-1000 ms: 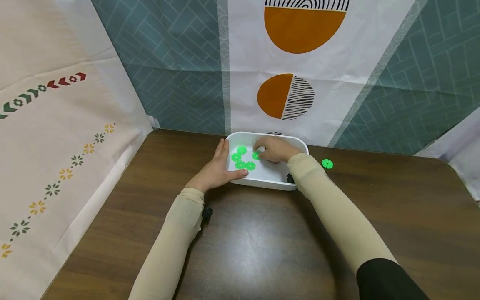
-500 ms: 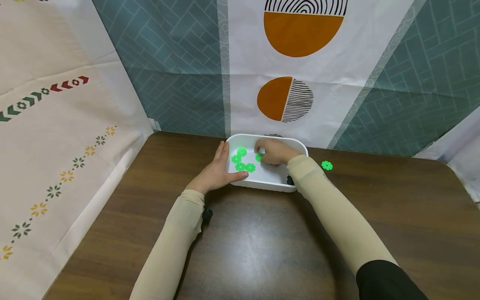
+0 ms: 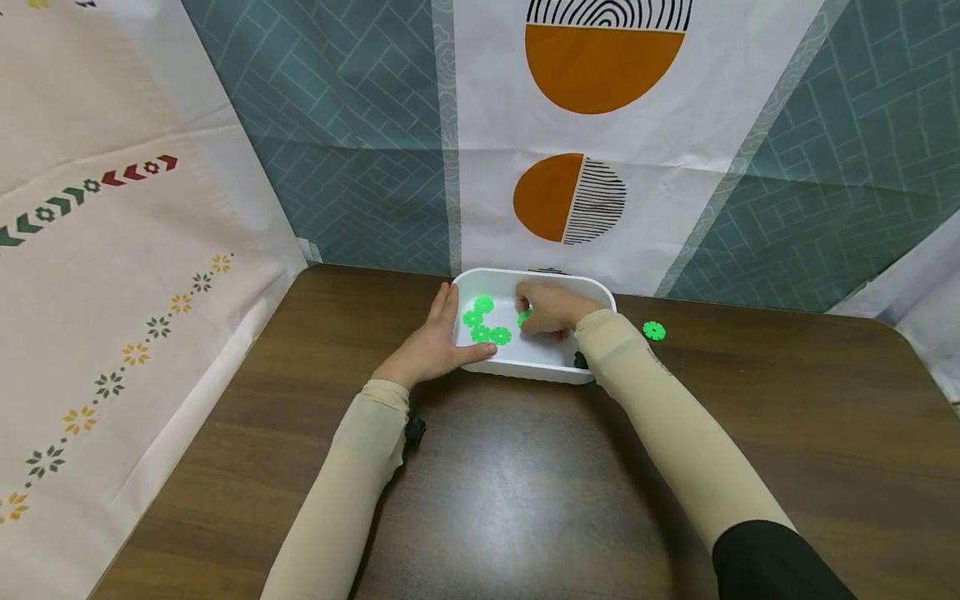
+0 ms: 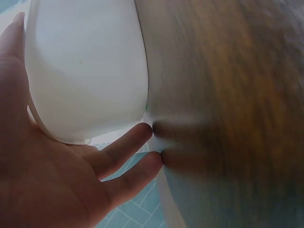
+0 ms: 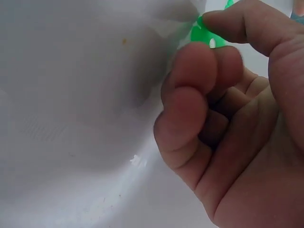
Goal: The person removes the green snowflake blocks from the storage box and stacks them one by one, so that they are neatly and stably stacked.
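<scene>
A white plastic tray (image 3: pixel 525 372) sits on the brown table near its back edge. My left hand (image 3: pixel 426 346) rests at its left end, the thumb lying over the front rim and the fingers straight along the side; in the left wrist view two fingertips (image 4: pixel 144 129) reach the table. Inside, several flat green notched discs (image 3: pixel 483 304) lie in a loose cluster at the left. Over the tray's middle, my right hand (image 3: pixel 551 307) pinches another green notched disc (image 3: pixel 523 318), partly hidden by the fingers. The right wrist view shows the thumb against the disc (image 5: pixel 202 34) and the other fingers curled.
One more green disc (image 3: pixel 654 331) lies on the table (image 3: pixel 787 400) to the right of the tray. A patterned cloth wall (image 3: pixel 592 133) hangs right behind the tray. To the left is a cream embroidered cloth (image 3: pixel 150 333).
My right hand has shifted slightly right inside the tray, and the disc at its fingertips has moved right with it, away from the cluster. My left hand stays put on the tray.
</scene>
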### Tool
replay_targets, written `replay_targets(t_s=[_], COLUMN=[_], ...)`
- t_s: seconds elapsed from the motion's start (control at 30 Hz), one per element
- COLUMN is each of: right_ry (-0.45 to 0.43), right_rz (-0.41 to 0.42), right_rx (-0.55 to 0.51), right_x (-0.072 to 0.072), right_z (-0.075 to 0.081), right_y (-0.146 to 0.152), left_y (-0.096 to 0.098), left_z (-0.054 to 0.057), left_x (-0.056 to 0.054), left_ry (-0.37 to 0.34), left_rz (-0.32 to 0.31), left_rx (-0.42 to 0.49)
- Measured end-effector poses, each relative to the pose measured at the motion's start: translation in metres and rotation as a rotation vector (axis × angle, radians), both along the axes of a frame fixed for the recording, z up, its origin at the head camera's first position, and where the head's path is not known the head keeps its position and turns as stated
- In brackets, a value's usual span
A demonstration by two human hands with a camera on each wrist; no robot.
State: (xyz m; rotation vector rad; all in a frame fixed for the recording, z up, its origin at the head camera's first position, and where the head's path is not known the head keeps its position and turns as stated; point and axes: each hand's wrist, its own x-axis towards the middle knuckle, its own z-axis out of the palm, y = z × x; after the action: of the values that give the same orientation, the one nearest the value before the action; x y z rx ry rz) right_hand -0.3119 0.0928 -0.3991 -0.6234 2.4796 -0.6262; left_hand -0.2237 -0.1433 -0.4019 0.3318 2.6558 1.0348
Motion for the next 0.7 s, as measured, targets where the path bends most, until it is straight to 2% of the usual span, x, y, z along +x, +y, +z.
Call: replay_targets(t_s=[0.23, 0.4, 0.57, 0.7], right_ry=[0.015, -0.008, -0.013, 0.011], right_rz=[0.023, -0.036, -0.117, -0.174], right_rx=[-0.050, -0.154, -0.340, -0.489], right_x=[0.001, 0.002, 0.005, 0.017], right_z=[0.002, 0.011, 0.034, 0.058], right_y=[0.000, 0.003, 0.014, 0.029], left_y=[-0.001, -0.001, 0.000, 0.001], left_z=[0.000, -0.002, -0.003, 0.000], left_x=[0.002, 0.002, 0.002, 0.002], left_ry=[0.014, 0.008, 0.001, 0.003], left_rz=[-0.006, 0.001, 0.015, 0.008], left_rx=[0.004, 0.002, 0.006, 0.007])
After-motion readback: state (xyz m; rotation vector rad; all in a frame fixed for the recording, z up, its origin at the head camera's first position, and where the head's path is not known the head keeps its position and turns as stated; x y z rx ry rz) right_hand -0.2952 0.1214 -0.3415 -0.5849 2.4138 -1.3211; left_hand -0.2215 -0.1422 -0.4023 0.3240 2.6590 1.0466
